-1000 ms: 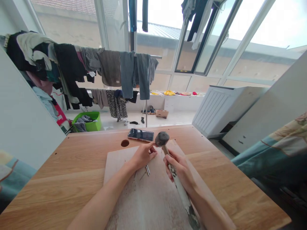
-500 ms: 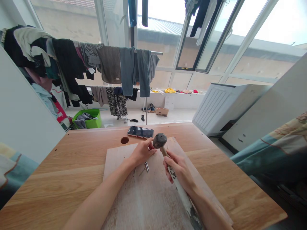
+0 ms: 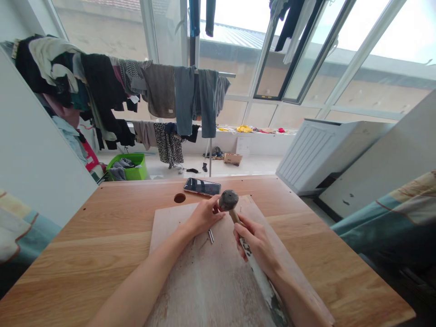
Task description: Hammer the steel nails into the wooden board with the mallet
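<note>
My right hand (image 3: pixel 256 244) is wrapped round the worn wooden handle of a hammer (image 3: pixel 229 200), whose dark head hovers just above the far part of a pale scuffed board (image 3: pixel 211 281). My left hand (image 3: pixel 203 217) rests on the board with fingertips pinched directly under the hammer head, holding something too small to make out. A couple of loose nails (image 3: pixel 210 236) lie on the board just behind that hand. The board lies on a wooden table (image 3: pixel 102 236).
A phone (image 3: pixel 202 186) lies face up past the board, beside a round hole (image 3: pixel 179 198) in the tabletop. Beyond the table stand a clothes rack (image 3: pixel 153 95), a green basket (image 3: pixel 128 166), a white slatted panel (image 3: pixel 316 150) and leaning white boards.
The hammer head has dropped slightly closer to my left fingertips. The camera view has shifted a little; both hands stay in place.
</note>
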`<state>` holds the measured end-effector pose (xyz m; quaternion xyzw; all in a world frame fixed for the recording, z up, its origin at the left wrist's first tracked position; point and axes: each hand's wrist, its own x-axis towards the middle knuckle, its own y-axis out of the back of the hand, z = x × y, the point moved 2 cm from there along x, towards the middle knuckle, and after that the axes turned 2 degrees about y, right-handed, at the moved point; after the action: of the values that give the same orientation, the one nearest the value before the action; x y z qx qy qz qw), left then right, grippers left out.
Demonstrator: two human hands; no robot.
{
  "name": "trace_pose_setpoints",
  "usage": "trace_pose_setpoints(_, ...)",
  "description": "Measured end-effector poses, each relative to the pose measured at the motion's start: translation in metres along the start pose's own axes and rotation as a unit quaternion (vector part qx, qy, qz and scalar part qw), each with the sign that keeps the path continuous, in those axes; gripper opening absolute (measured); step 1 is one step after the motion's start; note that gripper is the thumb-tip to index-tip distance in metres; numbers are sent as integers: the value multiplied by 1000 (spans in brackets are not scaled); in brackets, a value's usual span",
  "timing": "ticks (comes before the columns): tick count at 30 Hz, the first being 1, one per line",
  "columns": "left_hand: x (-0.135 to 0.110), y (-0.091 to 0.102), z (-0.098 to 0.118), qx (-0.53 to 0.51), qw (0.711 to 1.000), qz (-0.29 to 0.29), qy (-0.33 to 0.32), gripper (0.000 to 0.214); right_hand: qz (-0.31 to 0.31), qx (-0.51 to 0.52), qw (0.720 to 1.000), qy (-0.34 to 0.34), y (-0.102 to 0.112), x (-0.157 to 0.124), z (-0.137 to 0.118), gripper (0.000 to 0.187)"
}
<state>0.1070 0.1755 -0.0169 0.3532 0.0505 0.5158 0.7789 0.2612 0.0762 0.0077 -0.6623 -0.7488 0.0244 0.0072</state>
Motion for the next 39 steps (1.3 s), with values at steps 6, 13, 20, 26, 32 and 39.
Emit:
trace_pose_setpoints(6,-3,33,24,92,994,-57,-3,25,26,3,1000,-1,2,2,0,31)
trace_pose_setpoints(13,-22,47,53,248,948,-193,48,13,83,22,996,11,7,4,-2,31)
trace_pose_setpoints(20,-24,15,73,294,924,-245,12,14,87,26,996,16,8,6,0,33)
trace_pose_setpoints(26,-20,24,70,272,923,-272,20,9,90,18,996,20,9,5,1,32)
trace_pose_setpoints(32,-15,38,50,223,932,-283,33,20,81,12,996,23,8,4,-3,31)
trace_pose_setpoints(39,-17,35,50,207,941,-267,12,21,80,11,996,22,8,5,-2,30)
